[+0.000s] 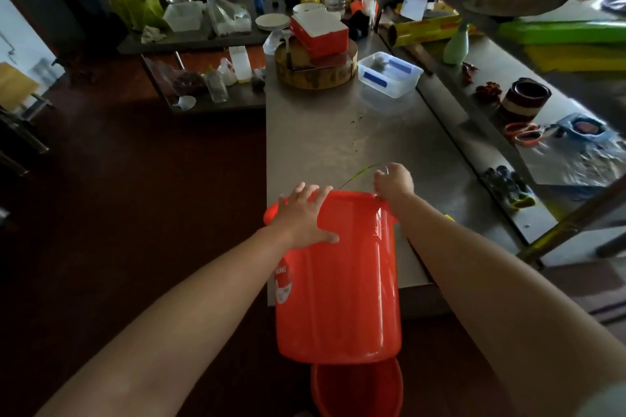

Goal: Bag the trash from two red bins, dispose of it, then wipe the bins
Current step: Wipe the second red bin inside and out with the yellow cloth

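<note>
Lower bin [355,393] under upper bin [338,298], handle [359,172] gripped.

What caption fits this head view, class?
Left hand rests on a red bin, right hand grips its wire handle, second bin below.

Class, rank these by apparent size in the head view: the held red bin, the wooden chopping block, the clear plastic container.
1. held red bin, partly because it is nearest.
2. wooden chopping block.
3. clear plastic container.

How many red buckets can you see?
2. One red bucket is held up at the steel table's near end, left hand flat on its side, right hand gripping it at the top. The second bucket sits below it, partly hidden.
</note>
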A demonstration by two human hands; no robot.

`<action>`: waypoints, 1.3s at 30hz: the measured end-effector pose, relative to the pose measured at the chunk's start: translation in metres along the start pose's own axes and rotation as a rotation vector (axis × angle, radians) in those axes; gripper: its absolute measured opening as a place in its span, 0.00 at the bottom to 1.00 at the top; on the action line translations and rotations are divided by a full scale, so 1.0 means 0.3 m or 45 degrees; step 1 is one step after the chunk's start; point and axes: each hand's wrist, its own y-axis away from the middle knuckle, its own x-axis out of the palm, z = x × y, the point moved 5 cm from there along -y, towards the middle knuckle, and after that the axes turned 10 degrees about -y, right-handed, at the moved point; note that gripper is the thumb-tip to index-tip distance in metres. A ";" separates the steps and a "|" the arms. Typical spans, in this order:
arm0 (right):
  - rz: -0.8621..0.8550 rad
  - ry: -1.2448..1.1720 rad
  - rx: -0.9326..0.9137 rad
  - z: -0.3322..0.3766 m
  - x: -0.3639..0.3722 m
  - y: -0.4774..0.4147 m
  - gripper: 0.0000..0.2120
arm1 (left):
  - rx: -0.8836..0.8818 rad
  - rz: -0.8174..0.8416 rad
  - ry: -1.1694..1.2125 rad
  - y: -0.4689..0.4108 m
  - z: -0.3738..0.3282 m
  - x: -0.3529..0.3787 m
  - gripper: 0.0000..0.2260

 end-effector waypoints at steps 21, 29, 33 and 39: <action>0.921 0.254 0.526 -0.058 -0.283 0.387 0.12 | -0.001 -0.413 -0.022 -0.007 -0.171 -0.153 0.12; 0.913 0.668 0.424 -0.325 -0.666 0.551 0.12 | 0.284 -0.193 0.021 0.162 -0.655 -0.039 0.08; 0.895 0.746 0.294 -0.430 -0.816 0.586 0.11 | 0.449 -0.173 -0.080 0.268 -1.007 0.063 0.09; 0.736 0.784 -0.016 -0.544 -1.046 0.558 0.11 | 0.381 -0.099 0.064 0.291 -1.267 0.127 0.09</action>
